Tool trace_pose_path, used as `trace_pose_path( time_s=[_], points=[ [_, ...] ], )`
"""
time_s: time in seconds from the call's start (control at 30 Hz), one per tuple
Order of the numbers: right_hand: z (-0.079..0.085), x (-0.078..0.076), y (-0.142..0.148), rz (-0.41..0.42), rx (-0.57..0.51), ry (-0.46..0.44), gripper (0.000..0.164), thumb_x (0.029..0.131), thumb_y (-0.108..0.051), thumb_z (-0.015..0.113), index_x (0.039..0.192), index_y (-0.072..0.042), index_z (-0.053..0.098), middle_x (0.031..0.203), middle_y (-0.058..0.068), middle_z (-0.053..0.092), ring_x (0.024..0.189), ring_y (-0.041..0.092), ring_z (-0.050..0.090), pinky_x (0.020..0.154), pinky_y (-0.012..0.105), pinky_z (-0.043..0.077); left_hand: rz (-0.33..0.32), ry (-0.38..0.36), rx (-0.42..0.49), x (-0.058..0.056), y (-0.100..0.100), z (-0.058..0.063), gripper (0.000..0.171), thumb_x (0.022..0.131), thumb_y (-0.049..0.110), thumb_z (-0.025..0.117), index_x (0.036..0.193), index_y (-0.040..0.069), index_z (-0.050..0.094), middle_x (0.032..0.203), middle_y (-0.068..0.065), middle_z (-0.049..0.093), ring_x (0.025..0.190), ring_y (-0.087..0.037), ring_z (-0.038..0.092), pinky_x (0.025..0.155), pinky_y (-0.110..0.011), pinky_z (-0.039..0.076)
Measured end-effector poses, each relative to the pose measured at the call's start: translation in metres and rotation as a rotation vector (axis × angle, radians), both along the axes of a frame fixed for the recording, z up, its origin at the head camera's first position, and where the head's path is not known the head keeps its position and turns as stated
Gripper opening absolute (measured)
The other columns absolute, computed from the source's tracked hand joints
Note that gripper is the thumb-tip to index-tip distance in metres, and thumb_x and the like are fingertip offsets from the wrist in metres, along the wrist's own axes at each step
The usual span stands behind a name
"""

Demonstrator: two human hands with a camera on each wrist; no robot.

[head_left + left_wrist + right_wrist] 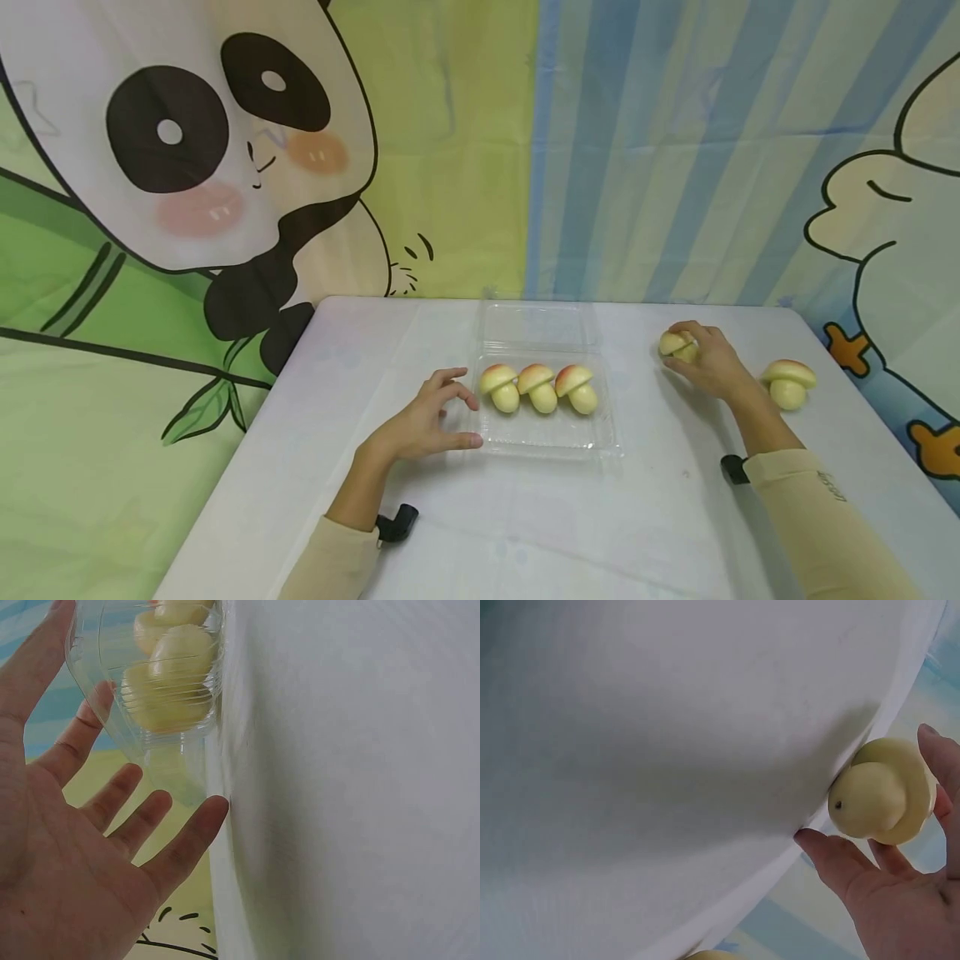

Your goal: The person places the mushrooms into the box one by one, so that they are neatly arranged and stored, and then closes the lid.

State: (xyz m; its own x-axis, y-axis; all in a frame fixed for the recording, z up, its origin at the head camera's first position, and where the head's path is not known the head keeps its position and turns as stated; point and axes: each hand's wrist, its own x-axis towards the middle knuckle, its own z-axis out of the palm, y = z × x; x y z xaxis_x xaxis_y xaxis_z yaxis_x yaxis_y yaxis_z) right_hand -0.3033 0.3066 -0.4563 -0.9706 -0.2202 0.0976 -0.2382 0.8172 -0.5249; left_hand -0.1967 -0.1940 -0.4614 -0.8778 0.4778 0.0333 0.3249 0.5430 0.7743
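Note:
A clear plastic box [551, 437] stands with its lid folded back, holding three cream mushroom-shaped toys [542, 404] in a row, their caps tinted red. At the box's left side is my left hand [423, 421], fingers and thumb spread; the little fingertip [219, 806] reaches the tabletop. Contact between this hand and the box is unclear. Over at the right, my right hand [708, 362] grips another mushroom-shaped toy [870, 799] at the table, thumb and fingers around its cap. The little finger [825, 851] reaches down to the tabletop.
One more mushroom-shaped toy [789, 385] stands upright on the white table [480, 533], right of my right hand. The open lid [538, 325] lies toward the back edge. Behind the table hangs a printed curtain [600, 150].

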Motion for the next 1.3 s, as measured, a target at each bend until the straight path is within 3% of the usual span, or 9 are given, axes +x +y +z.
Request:
trace_pose_path(
  time_s=[0.23,0.37,0.67,0.97,1.3],
  points=[
    [0.001,0.004,-0.008,0.005,-0.057,0.017,0.048,0.092,-0.018,0.077,0.131,-0.005,0.050,0.137,0.043,0.035,0.116,0.058,0.046,0.088,0.069,0.042,0.001,-0.014,0.003,-0.001,0.000,0.000,0.054,0.081,0.051,0.085,0.117,0.018,0.062,0.166,-0.007,0.023,0.150,-0.029,0.027,0.104,-0.049,0.047],
    [0.002,0.005,-0.010,0.014,-0.036,0.019,0.045,0.093,-0.017,0.076,0.128,-0.005,0.050,0.133,0.042,0.037,0.112,0.055,0.049,0.085,0.064,0.043,0.000,-0.009,0.000,-0.001,-0.001,-0.001,0.053,0.082,0.052,0.085,0.116,0.019,0.063,0.166,-0.006,0.023,0.151,-0.030,0.026,0.104,-0.049,0.048],
    [0.006,0.012,-0.009,0.038,0.029,-0.028,0.051,0.101,-0.032,0.067,0.140,-0.005,0.049,0.129,0.039,0.047,0.114,0.054,0.051,0.087,0.066,0.044,-0.002,0.003,-0.001,-0.001,-0.001,-0.002,0.051,0.082,0.051,0.085,0.115,0.019,0.063,0.165,-0.004,0.024,0.151,-0.033,0.025,0.103,-0.050,0.048],
    [0.012,0.021,-0.010,0.075,-0.018,-0.068,0.062,0.100,-0.031,0.070,0.150,-0.006,0.044,0.146,0.035,0.042,0.118,0.058,0.057,0.091,0.063,0.052,0.004,-0.002,-0.012,-0.001,-0.001,0.001,0.051,0.082,0.051,0.085,0.115,0.018,0.063,0.165,-0.003,0.024,0.151,-0.031,0.026,0.103,-0.048,0.047],
    [0.012,0.029,-0.017,0.096,-0.067,0.035,0.058,0.100,-0.031,0.070,0.147,-0.006,0.048,0.143,0.031,0.048,0.113,0.055,0.062,0.087,0.061,0.055,-0.007,0.004,-0.007,-0.001,-0.001,0.001,0.051,0.082,0.048,0.086,0.115,0.017,0.064,0.167,-0.006,0.022,0.151,-0.035,0.024,0.102,-0.051,0.048]
  ],
)
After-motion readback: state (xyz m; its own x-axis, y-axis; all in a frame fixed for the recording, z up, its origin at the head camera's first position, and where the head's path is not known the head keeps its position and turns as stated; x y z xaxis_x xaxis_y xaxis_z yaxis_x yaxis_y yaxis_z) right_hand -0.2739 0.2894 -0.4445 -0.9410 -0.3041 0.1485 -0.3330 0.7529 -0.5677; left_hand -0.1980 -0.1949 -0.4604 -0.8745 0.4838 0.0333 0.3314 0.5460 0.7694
